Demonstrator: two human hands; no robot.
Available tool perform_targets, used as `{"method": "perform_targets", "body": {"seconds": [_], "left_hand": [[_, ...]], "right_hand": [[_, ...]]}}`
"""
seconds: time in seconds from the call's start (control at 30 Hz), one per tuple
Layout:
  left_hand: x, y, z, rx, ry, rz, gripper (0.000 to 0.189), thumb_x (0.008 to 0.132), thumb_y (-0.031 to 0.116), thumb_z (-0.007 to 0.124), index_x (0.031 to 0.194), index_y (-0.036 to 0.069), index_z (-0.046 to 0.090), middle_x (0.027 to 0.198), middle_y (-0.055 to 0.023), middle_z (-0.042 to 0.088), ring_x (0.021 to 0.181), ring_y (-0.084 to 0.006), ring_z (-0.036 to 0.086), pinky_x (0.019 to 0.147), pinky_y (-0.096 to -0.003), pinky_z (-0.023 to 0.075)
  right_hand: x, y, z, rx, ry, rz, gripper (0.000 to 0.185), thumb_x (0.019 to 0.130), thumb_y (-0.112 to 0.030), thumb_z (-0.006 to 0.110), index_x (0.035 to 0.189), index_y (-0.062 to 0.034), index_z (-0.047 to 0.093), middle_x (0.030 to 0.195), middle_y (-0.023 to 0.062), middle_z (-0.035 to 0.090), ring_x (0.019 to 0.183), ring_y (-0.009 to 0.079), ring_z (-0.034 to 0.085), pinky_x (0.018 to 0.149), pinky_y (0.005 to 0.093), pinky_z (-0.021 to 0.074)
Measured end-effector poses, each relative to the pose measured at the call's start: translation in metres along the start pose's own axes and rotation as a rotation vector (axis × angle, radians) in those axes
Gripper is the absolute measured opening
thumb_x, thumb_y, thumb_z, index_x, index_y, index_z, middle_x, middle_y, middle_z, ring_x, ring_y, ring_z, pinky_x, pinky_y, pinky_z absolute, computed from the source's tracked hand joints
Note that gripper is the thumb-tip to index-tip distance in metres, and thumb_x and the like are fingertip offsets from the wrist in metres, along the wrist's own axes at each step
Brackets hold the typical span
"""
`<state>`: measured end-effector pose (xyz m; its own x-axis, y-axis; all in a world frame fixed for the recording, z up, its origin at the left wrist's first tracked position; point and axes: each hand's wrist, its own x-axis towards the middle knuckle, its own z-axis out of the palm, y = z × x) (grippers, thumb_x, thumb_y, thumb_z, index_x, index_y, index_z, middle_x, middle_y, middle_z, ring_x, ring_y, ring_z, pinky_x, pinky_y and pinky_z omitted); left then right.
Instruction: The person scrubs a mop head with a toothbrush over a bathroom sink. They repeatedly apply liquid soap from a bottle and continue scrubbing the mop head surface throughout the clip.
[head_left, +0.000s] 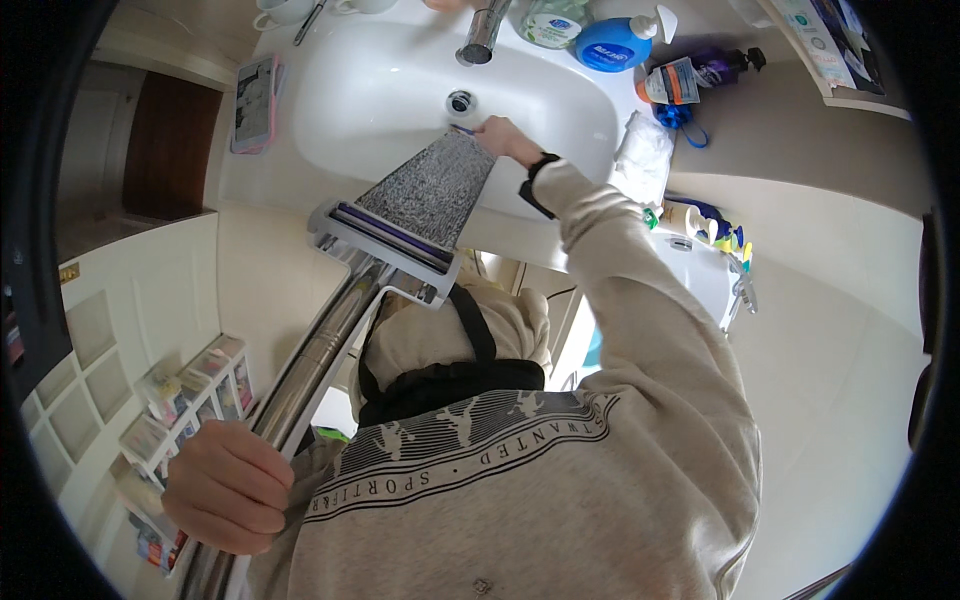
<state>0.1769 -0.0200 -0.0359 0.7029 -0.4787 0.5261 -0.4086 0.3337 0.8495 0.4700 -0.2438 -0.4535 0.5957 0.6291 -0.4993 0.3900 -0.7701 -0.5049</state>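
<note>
My left hand (229, 487) is closed around the metal pole (322, 341) of a flat mop, near the lower left. The pole runs up to a white and grey mop head (390, 251) with a dark purple strip, held at the front edge of the washbasin. From this head a speckled grey mop pad (435, 184) stretches out over the white washbasin (345, 112). My right hand (506, 140) grips the pad's far end, close to the drain (460, 103). A bluish edge of the pad shows beside the fingers. A black band circles my right wrist.
The metal faucet (484, 37) reaches over the basin. A clear soap bottle (555, 22), a blue pump bottle (615, 45) and a white cloth (643, 150) are along its right side. A phone (255, 103) lies on the left rim. Clear-fronted drawers (202, 397) stand at left.
</note>
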Motion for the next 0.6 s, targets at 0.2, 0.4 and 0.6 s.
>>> {"method": "perform_targets", "body": {"seconds": [0.2, 0.4, 0.6], "left_hand": [[-0.002, 0.002, 0.004, 0.03, 0.022, 0.021, 0.015, 0.067, -0.002, 0.055, 0.053, 0.001, 0.052, 0.052, -0.0085, 0.053, 0.044, -0.0172, 0.05, 0.046, -0.0268, 0.0462], [-0.002, 0.004, 0.008, 0.019, 0.066, 0.004, 0.016, 0.066, -0.001, 0.055, 0.051, 0.001, 0.052, 0.05, -0.0078, 0.051, 0.043, -0.0164, 0.05, 0.045, -0.026, 0.0456], [-0.006, 0.002, 0.004, 0.009, 0.057, 0.001, 0.019, 0.068, 0.001, 0.058, 0.05, 0.002, 0.051, 0.051, -0.0068, 0.052, 0.042, -0.0152, 0.05, 0.045, -0.0249, 0.0453]], "right_hand": [[-0.013, 0.0, -0.008, -0.222, -0.103, 0.097, 0.028, 0.076, -0.021, 0.049, 0.095, -0.0109, 0.066, 0.09, 0.0184, 0.063, 0.084, 0.0336, 0.061, 0.076, 0.0385, 0.0469], [-0.01, -0.021, -0.009, -0.175, 0.007, -0.005, 0.024, 0.073, -0.019, 0.048, 0.084, -0.0061, 0.066, 0.084, 0.0203, 0.062, 0.081, 0.0365, 0.06, 0.075, 0.0404, 0.0473], [-0.042, -0.012, -0.014, -0.006, -0.049, 0.085, 0.023, 0.072, -0.019, 0.051, 0.086, -0.0094, 0.067, 0.085, 0.0196, 0.062, 0.082, 0.0346, 0.06, 0.076, 0.0392, 0.048]]}}
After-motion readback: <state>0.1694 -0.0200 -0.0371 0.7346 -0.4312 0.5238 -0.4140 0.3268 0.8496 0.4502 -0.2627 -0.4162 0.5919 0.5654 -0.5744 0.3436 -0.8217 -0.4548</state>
